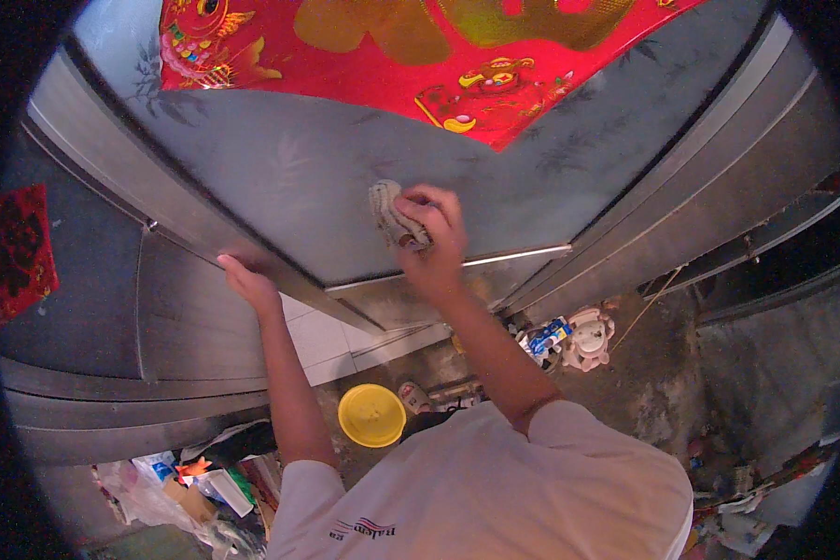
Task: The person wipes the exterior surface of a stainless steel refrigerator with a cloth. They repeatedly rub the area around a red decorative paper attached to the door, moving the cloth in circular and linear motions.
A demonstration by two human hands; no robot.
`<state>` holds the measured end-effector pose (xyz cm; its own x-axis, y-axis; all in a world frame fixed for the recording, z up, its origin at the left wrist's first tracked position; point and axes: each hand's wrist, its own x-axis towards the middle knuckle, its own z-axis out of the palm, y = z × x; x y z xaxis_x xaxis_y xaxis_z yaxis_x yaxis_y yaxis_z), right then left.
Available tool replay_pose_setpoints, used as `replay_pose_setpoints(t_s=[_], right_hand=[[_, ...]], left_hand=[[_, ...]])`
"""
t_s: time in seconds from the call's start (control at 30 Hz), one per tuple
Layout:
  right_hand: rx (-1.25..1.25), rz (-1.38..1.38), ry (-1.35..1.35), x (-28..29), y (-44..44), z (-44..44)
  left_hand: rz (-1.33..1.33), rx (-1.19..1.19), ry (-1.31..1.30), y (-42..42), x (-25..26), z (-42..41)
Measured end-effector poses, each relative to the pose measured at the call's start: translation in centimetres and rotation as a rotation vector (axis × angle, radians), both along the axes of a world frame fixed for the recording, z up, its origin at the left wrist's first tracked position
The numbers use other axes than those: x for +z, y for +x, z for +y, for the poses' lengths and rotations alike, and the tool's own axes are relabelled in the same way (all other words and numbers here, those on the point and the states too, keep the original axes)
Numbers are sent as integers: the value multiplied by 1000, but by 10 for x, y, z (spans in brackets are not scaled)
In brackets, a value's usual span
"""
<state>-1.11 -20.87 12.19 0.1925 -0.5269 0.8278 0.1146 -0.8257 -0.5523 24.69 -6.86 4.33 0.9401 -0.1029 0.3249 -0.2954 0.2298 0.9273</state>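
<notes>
Bunched up in my right hand [434, 231] is a pale, wrinkled cloth [390, 210], held against the frosted glass panel [273, 175] of a metal-framed door. My left hand [252, 280] grips the edge of the door's metal frame [203, 224], thumb towards the left and the other fingers hidden or in shadow. Dark and pale leaf patterns show on the glass. Above my right hand, a red decoration [378, 91] with gold shapes and a fish covers the upper part of the panel.
A yellow basin [372, 415] stands on the floor beside my slippered foot [414, 397]. White tiles [315, 336] show past the door's edge. Plastic bags and boxes [203, 490] lie at lower left. To the right are a plush toy [589, 336] and a blue box [549, 336].
</notes>
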Motion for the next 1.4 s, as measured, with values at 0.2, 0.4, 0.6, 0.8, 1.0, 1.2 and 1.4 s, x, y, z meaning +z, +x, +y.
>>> replay_pose_setpoints(t_s=[0.2, 0.4, 0.6, 0.8, 1.0, 1.2, 1.4], right_hand=[[-179, -26, 19, 2, -39, -23], [-310, -92, -21, 4, -75, -47], [-390, -131, -8, -3, -101, -72], [-427, -203, 105, -7, -119, -86], [-469, -254, 133, -11, -113, -87], [-471, -312, 169, -2, -79, -68], [-489, -281, 89, 2, -43, -42]], left_hand=[[42, 27, -21, -9, 13, -3], [58, 15, -29, -7, 14, 2], [27, 19, -50, -15, 21, -1], [35, 35, 31, -8, 16, 3], [44, -47, -51, 6, 0, 6], [19, -90, 1, -6, 10, 4], [12, -140, -51, -1, 2, 4]])
